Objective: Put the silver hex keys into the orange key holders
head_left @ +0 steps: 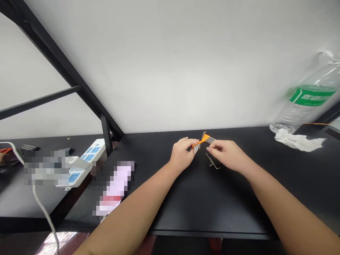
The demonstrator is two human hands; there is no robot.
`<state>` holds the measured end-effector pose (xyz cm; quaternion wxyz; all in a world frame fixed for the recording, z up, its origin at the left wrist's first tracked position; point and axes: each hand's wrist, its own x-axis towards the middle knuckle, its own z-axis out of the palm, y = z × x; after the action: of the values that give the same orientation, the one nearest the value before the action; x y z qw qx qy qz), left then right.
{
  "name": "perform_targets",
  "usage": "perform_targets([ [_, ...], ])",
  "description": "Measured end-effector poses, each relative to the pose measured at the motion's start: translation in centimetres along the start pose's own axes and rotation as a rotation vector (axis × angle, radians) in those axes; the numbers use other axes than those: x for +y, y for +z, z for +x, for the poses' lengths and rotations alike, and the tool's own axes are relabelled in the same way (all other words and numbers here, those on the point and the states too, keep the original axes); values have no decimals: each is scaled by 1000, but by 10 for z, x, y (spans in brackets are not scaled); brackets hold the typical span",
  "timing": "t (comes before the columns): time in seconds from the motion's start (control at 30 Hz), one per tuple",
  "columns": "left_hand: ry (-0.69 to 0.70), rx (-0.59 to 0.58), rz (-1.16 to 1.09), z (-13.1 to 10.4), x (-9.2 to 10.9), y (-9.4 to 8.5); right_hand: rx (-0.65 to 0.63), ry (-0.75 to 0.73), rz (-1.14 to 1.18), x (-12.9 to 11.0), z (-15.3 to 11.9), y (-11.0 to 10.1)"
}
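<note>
An orange holder (205,137) with several metal hex keys fanned out of it is held over the black table, near its back edge. My left hand (182,153) is closed on the holder's left end, with short key ends showing below the fingers. My right hand (225,153) is closed, its thumb and index finger at the tips of the keys on the holder's right side. Whether it pinches one of them is too small to tell. A few loose hex keys (215,165) lie on the table just below and between my hands.
A large clear bottle (305,95) with a green label stands at the back right, a crumpled white tissue (299,140) before it. On the left are a blurred-out pink object (118,182), a white power strip (89,157) with a cable, and a black metal frame (66,67).
</note>
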<state>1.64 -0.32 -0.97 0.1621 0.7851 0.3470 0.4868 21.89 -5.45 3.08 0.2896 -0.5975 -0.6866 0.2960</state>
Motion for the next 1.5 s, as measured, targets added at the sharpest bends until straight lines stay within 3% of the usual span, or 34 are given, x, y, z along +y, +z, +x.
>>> perform_targets([
  [0.1, -64, 10, -33, 1, -8, -2, -112, 29, -296, 6, 1, -9],
  [0.23, -124, -7, -52, 1, -9, -1, -215, 75, -408, 9, 1, -1],
  [0.47, -132, -17, -57, 0, -6, 1, -235, 102, -474, 9, 1, 3],
  [0.7, -147, -43, -69, 0, -6, 1, -208, 83, -790, 3, -5, 6],
  [0.8, -158, -47, -80, 0, -7, 1, -203, 88, -754, 2, -6, 4],
  [1.07, -186, -68, -118, 0, -7, 0, -55, 58, -363, 3, -3, -14],
  [1.5, -182, -81, -154, 2, -2, -2, -39, -50, -215, 5, -3, -12],
])
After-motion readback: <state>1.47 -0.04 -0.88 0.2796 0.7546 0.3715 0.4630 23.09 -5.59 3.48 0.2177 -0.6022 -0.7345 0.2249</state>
